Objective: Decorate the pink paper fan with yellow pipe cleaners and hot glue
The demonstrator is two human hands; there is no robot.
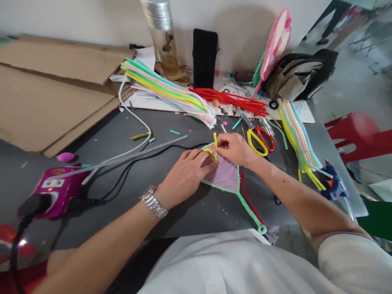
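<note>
Grey worktop (196, 218) meets a pale wall (241, 24), and on its near part lies the fan (225, 175), a purple panel edged in green, its handle pointing back towards the person. It lies flat, presumably so that the worktop backs it under the fingers.

On the fan's upper part, the right hand (234, 149) is closed to a narrow pinch, thumb and forefinger holding a yellow strip (215, 141) on end; the upright grip probably gives control over where its lower tip sits. The left hand (188, 171) lies palm down over the fan's left side, fingers bent and close together, seemingly to steady the panel. Its fingertips are beside a yellow curl (208, 151); whether they pinch it, I cannot tell.

Right of the fan, the scissors (261, 143) lie with their handles turned this way, likely for easy reach. Beyond the fan are a mixed bundle (171, 92) and a red bundle (229, 100), with a paler bundle (297, 130) to its right; each is laid lengthwise, perhaps so single strips pull free. Farther beyond the fan, the phone (204, 57) stands upright near the wall, perhaps for viewing, beside a bottle (163, 45).
</note>
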